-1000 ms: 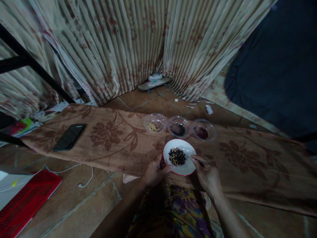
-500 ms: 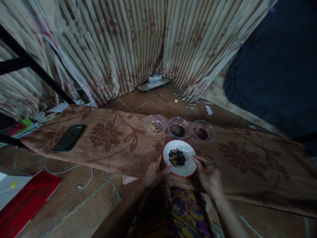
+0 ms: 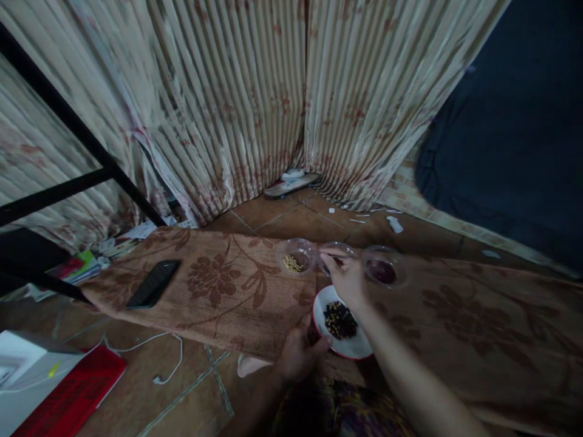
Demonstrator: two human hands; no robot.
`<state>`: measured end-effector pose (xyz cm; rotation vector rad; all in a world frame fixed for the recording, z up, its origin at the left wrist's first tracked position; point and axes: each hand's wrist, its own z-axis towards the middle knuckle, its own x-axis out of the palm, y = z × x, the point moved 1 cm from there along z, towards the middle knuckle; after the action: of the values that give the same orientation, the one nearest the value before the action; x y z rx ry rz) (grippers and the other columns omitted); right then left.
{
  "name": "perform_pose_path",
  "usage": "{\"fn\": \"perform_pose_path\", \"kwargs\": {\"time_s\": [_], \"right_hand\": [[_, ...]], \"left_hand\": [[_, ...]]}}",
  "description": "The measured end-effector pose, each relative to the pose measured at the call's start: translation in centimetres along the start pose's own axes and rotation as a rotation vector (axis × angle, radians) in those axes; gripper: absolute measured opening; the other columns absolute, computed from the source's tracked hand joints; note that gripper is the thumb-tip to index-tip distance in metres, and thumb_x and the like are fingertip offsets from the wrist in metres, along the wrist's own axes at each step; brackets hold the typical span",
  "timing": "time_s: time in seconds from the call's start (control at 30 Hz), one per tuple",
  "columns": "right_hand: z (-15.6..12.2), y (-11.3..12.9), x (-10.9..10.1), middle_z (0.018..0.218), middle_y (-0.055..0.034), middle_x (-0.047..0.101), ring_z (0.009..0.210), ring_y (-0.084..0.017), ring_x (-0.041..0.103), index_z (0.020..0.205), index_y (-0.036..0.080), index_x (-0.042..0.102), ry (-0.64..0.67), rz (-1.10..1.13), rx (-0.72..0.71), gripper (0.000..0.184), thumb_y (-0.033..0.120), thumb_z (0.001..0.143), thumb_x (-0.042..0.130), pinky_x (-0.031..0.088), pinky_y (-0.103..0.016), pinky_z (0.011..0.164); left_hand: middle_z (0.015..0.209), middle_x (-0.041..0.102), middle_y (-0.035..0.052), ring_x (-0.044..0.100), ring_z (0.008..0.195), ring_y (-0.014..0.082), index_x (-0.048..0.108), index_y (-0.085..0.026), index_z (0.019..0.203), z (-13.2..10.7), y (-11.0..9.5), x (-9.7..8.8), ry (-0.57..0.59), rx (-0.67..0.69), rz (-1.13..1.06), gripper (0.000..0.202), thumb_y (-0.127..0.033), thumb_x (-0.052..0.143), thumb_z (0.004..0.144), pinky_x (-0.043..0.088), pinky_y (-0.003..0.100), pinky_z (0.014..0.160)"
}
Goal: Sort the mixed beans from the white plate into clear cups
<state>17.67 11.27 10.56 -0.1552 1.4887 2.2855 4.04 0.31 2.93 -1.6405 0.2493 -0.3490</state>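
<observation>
My left hand (image 3: pixel 303 352) grips the left rim of a white bowl (image 3: pixel 359 348) with a red edge, thumb over the rim. In the bowl lies a mixed pile of dark and yellow beans (image 3: pixel 340 320). My right hand (image 3: pixel 347 276) reaches across the bowl to the middle clear plastic cup (image 3: pixel 336 246), its fingers pinched at that cup and covering most of it. The thin metal tweezers in this hand are hidden behind the fingers. The left clear cup (image 3: pixel 300 246) holds yellow beans (image 3: pixel 292 263); the right one (image 3: pixel 395 258) holds dark red beans (image 3: pixel 381 273).
A phone (image 3: pixel 153 283) lies on the left of the brown flowered cloth (image 3: pixel 255 321). Below it are white earphones (image 3: pixel 159 380) and a red-and-white box (image 3: pixel 77 394) on the floor. Beyond the table, a skateboard (image 3: pixel 291 185) sits by striped curtains (image 3: pixel 246 109). A black metal frame (image 3: pixel 118 176) stands left.
My right hand has moved from the bowl's right side up to the middle cup. My left hand keeps hold of the bowl. The whole view has shifted slightly.
</observation>
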Motion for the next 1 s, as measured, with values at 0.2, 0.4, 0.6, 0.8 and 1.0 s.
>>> {"fn": "perform_pose_path", "kwargs": {"time_s": [0.2,0.4,0.6,0.8,1.0], "right_hand": [[-2.0,-0.1,-0.8,0.097,-0.0083,0.075,0.094,-0.023,0.069,0.091,0.019,0.074,-0.004,0.001,0.009,0.026,0.039,0.087,0.057,0.052,-0.036,0.086],[-6.9,-1.2,-5.8,0.097,-0.0086,0.075,0.093,-0.025,0.069,0.090,0.020,0.074,-0.152,-0.062,0.169,0.026,0.043,0.084,0.063,0.053,-0.038,0.084],[-11.7,-3.7,-9.9,0.100,-0.0102,0.074,0.093,-0.026,0.069,0.095,0.019,0.074,-0.081,-0.094,0.357,0.031,0.046,0.082,0.064,0.055,-0.040,0.082],[-13.7,-3.8,-10.9,0.105,-0.0097,0.073,0.101,-0.026,0.067,0.100,0.021,0.073,-0.005,-0.166,0.380,0.034,0.048,0.086,0.058,0.054,-0.038,0.085],[-13.4,-2.9,-10.5,0.107,-0.0087,0.072,0.096,-0.024,0.069,0.099,0.023,0.074,0.028,-0.227,0.349,0.035,0.049,0.088,0.054,0.055,-0.035,0.080]], "left_hand": [[0.121,0.066,0.0075,0.060,0.114,0.0235,0.047,-0.017,0.133,0.1,0.2,0.0,0.036,0.023,-0.059,0.059,-0.041,0.065,0.083,0.047,0.037,0.101],[0.123,0.065,0.0062,0.061,0.111,0.0221,0.046,-0.017,0.133,0.2,0.5,-0.4,0.006,-0.045,0.031,0.059,-0.036,0.066,0.081,0.048,0.036,0.099],[0.117,0.068,0.0058,0.064,0.105,0.0205,0.046,-0.017,0.132,0.3,0.6,-0.4,0.003,-0.102,0.080,0.056,-0.037,0.063,0.083,0.049,0.034,0.096],[0.118,0.068,0.0052,0.064,0.106,0.0199,0.045,-0.019,0.134,0.5,0.3,-0.3,-0.012,-0.107,0.077,0.056,-0.035,0.063,0.083,0.049,0.033,0.096],[0.114,0.069,0.0055,0.065,0.103,0.0201,0.046,-0.018,0.133,0.5,0.8,-0.5,-0.003,-0.114,0.120,0.056,-0.039,0.063,0.083,0.050,0.032,0.094]]}}
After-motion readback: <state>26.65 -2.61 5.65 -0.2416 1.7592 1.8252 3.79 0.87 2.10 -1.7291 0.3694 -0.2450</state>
